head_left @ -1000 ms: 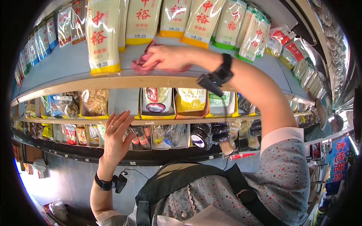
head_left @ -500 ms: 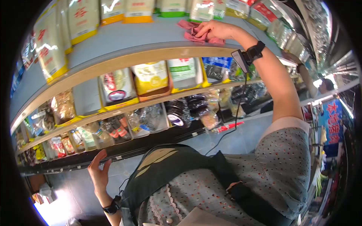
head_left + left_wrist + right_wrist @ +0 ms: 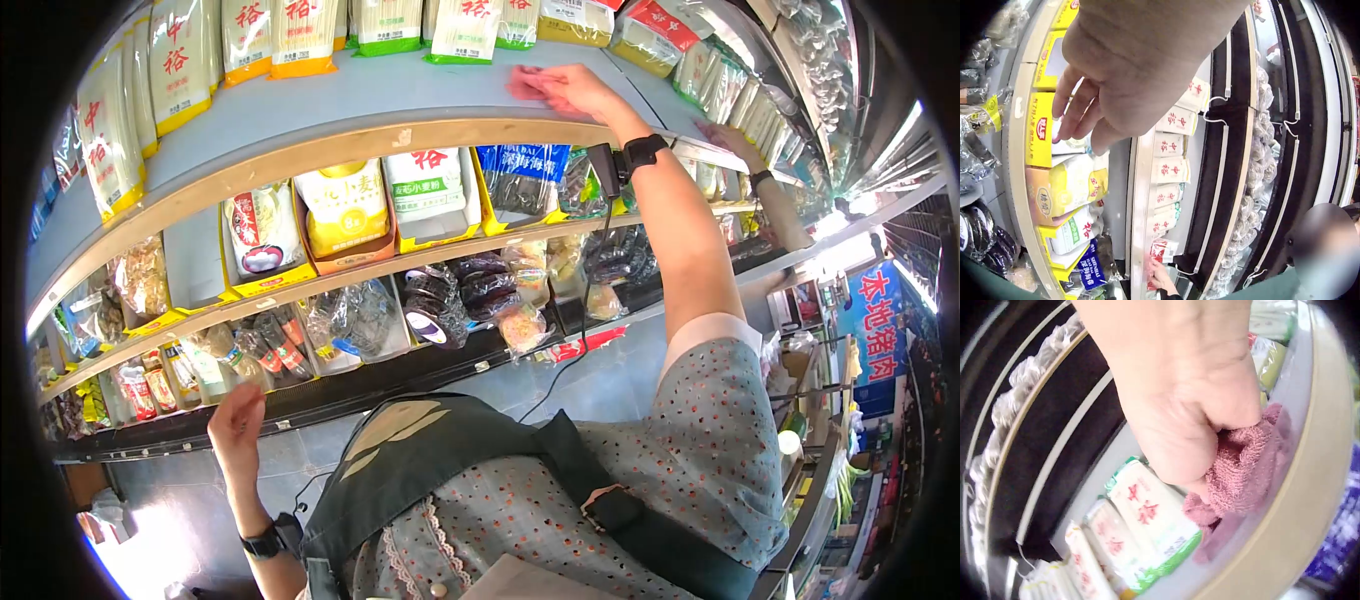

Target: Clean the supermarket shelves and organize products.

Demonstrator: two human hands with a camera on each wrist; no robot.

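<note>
My right hand (image 3: 588, 90) holds a bunched pink cloth (image 3: 1247, 469) on the grey top shelf (image 3: 400, 92), near its front edge. In the right wrist view the fingers curl into the terry fabric, and the fingertips are hidden by it. Green-ended noodle packets (image 3: 1150, 515) lie close beside the cloth. Lower down, my left hand (image 3: 237, 430) hangs in front of the bottom shelf with its fingers loosely bent and nothing in them. From the left wrist camera, this hand (image 3: 1110, 81) overlaps the yellow display boxes (image 3: 1040, 130).
White noodle packets (image 3: 180, 65) with red characters line the back of the top shelf. Below stand bagged flour (image 3: 345, 208) and dried goods (image 3: 140, 275) in boxes. Dark round packs (image 3: 432, 305) fill part of the bottom shelf. A mirrored panel at the right reflects the arm (image 3: 770, 195).
The right hand and cloth have moved rightward along the top shelf, past the yellow-ended noodle packets. My left hand has dropped away from the middle shelf. The head view has turned and shifted.
</note>
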